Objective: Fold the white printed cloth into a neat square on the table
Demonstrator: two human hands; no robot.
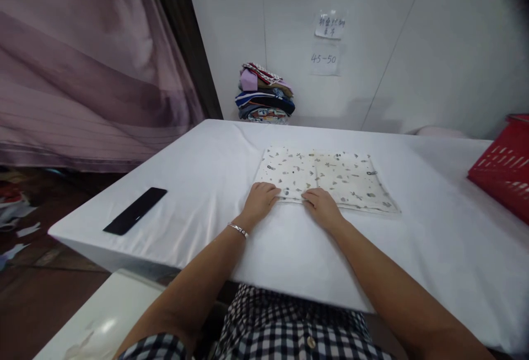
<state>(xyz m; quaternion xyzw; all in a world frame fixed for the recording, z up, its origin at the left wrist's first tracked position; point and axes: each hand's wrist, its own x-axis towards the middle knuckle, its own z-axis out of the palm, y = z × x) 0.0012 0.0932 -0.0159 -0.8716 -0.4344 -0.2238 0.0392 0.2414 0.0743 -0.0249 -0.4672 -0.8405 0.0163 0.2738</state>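
A folded white cloth [326, 175] printed with small grey and dark motifs lies flat on the white-covered table [198, 167]. My left hand [262, 199], with a silver bracelet on its wrist, is closed on the cloth's near edge toward the left corner. A short way to the right, my right hand [321, 205] is also closed on that near edge, about the middle. The thumbs and the underside of the grip are partly hidden. The cloth's right part extends beyond my right hand.
A black phone [135, 211] lies at the table's left. Folded fabrics [265, 95] are stacked behind the far edge, by the wall. At the right stands a red basket [504, 167]. A pink curtain [82, 62] hangs at the left, and paper signs [325, 59] are on the wall.
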